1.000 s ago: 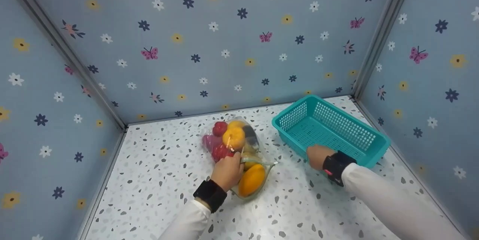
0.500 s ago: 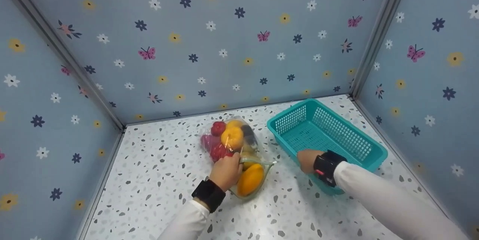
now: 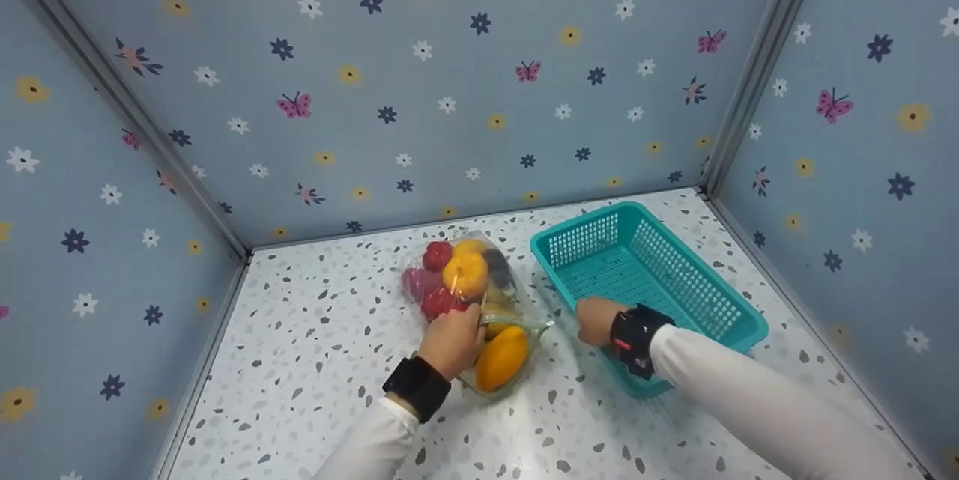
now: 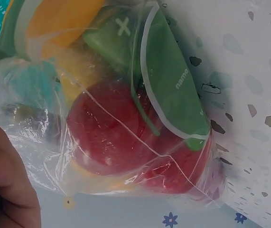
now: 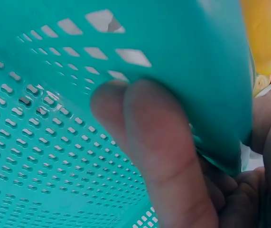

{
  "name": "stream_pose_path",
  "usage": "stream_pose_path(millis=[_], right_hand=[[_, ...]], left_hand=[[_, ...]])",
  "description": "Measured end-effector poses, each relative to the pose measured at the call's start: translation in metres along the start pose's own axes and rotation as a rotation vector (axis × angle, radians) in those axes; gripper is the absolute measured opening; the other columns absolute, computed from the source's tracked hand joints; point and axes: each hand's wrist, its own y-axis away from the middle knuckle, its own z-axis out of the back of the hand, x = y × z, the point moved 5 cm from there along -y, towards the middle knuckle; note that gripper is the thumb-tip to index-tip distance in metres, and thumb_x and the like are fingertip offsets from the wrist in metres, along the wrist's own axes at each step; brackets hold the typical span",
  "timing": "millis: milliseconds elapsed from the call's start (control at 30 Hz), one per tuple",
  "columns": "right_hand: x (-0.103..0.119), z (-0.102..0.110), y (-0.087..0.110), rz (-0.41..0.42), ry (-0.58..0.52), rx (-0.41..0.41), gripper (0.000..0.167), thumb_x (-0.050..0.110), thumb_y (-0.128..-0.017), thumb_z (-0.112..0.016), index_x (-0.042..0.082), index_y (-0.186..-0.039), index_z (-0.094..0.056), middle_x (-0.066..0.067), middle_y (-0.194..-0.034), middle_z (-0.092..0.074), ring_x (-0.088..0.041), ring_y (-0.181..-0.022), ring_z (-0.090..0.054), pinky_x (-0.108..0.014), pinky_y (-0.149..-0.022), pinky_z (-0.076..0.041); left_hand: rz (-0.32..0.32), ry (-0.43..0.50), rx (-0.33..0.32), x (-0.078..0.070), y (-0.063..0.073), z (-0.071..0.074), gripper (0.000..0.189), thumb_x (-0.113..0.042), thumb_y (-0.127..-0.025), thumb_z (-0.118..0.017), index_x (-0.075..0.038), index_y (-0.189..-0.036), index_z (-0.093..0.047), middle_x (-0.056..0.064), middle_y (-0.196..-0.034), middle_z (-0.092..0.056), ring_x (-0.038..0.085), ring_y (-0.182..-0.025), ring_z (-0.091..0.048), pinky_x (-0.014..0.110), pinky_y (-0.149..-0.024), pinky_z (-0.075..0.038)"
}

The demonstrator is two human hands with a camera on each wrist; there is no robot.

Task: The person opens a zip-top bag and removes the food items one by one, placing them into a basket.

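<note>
A clear zip bag (image 3: 519, 309) of toy-like fruit lies on the table in the head view. My left hand (image 3: 452, 341) grips the bag near its mouth; its fingertips are partly hidden. An orange-yellow, mango-shaped fruit (image 3: 502, 358) sits at the near end. In the left wrist view, red round fruit (image 4: 111, 126) shows through the plastic beside a green printed label (image 4: 178, 85). My right hand (image 3: 597, 320) grips the left long rim of a teal basket (image 3: 708, 285). The right wrist view has two fingers (image 5: 161, 128) inside the basket wall and the thumb outside.
The speckled white table (image 3: 322, 360) is enclosed by flowered blue panels (image 3: 419, 90) at the back and both sides. Metal posts (image 3: 749, 83) stand at the corners. The bag lies just left of the basket.
The basket, in my right hand's grip, has shifted left and nearer to me, turning slightly. My left hand and the bag have stayed almost still.
</note>
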Motion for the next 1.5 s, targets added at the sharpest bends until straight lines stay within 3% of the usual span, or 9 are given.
stream_pose_path(millis=[100,200,300,367,633,800,1033,1267,1500], right_hand=[[-0.003,0.005,-0.002,-0.043,0.028,-0.064,0.023,0.019,-0.098,-0.074,0.002,-0.085,-0.065,-0.004,-0.074,-0.055,-0.022,-0.068,-0.053,-0.039,-0.063,-0.047],[0.003,0.017,0.001,-0.027,0.115,-0.238,0.038,0.039,-0.098,-0.080,0.005,-0.089,-0.065,-0.004,-0.071,-0.057,-0.022,-0.064,-0.058,-0.040,-0.058,-0.051],[0.026,0.029,0.009,0.078,0.186,-0.425,0.042,0.044,-0.096,-0.083,0.007,-0.097,-0.064,-0.005,-0.074,-0.060,-0.024,-0.066,-0.060,-0.041,-0.058,-0.053],[0.047,0.032,0.015,0.181,0.201,-0.477,0.039,0.043,-0.096,-0.083,0.008,-0.100,-0.066,-0.005,-0.079,-0.064,-0.023,-0.069,-0.061,-0.039,-0.061,-0.054],[0.111,-0.007,0.028,0.581,0.220,-0.297,0.031,0.028,-0.098,-0.082,0.011,-0.122,-0.076,-0.005,-0.114,-0.077,-0.021,-0.098,-0.073,-0.034,-0.088,-0.062],[0.123,-0.037,0.018,0.682,0.327,-0.348,0.031,0.024,-0.098,-0.081,0.010,-0.125,-0.075,-0.007,-0.128,-0.073,-0.023,-0.117,-0.070,-0.037,-0.107,-0.057],[0.125,-0.062,-0.004,0.559,0.467,-0.419,0.039,0.031,-0.099,-0.078,0.012,-0.132,-0.071,-0.009,-0.134,-0.070,-0.028,-0.119,-0.068,-0.043,-0.104,-0.058],[0.122,-0.075,-0.021,0.440,0.515,-0.347,0.051,0.037,-0.096,-0.082,0.017,-0.141,-0.068,-0.008,-0.145,-0.064,-0.028,-0.121,-0.065,-0.048,-0.101,-0.059],[0.121,-0.080,-0.031,0.447,0.617,-0.321,0.048,0.036,-0.092,-0.085,0.019,-0.134,-0.071,-0.006,-0.134,-0.070,-0.026,-0.109,-0.068,-0.044,-0.079,-0.064]], left_hand=[[-0.002,-0.008,0.011,0.001,-0.001,0.001,0.018,-0.012,-0.098,-0.074,-0.005,-0.091,-0.059,0.017,-0.072,-0.066,0.041,-0.067,-0.073,0.054,-0.060,-0.059],[0.001,-0.011,0.032,0.001,-0.002,0.002,0.019,-0.013,-0.099,-0.074,-0.005,-0.091,-0.060,0.016,-0.073,-0.067,0.040,-0.068,-0.073,0.053,-0.060,-0.059],[0.002,-0.016,0.048,0.002,-0.003,0.003,0.019,-0.014,-0.099,-0.075,-0.005,-0.092,-0.060,0.016,-0.073,-0.067,0.040,-0.068,-0.073,0.053,-0.060,-0.059],[0.006,-0.021,0.056,0.002,-0.004,0.004,0.019,-0.015,-0.100,-0.074,-0.005,-0.092,-0.061,0.016,-0.073,-0.067,0.039,-0.068,-0.073,0.052,-0.060,-0.059],[-0.013,-0.034,0.036,0.001,-0.006,0.008,0.018,-0.013,-0.100,-0.074,-0.004,-0.090,-0.063,0.014,-0.072,-0.067,0.037,-0.066,-0.073,0.050,-0.059,-0.059],[-0.019,-0.037,0.035,0.002,-0.007,0.009,0.018,-0.013,-0.100,-0.074,-0.003,-0.090,-0.064,0.016,-0.074,-0.069,0.037,-0.067,-0.073,0.051,-0.060,-0.059],[-0.015,-0.022,0.078,0.002,-0.010,0.010,0.016,-0.014,-0.102,-0.073,-0.002,-0.094,-0.066,0.016,-0.080,-0.073,0.037,-0.072,-0.075,0.051,-0.065,-0.061],[0.029,0.024,0.102,0.001,-0.013,0.012,0.015,-0.016,-0.102,-0.072,-0.002,-0.098,-0.066,0.016,-0.082,-0.072,0.037,-0.074,-0.075,0.052,-0.067,-0.061],[0.092,0.059,0.106,0.001,-0.015,0.010,0.018,-0.018,-0.103,-0.071,-0.003,-0.108,-0.063,0.019,-0.089,-0.073,0.040,-0.081,-0.076,0.054,-0.075,-0.063]])
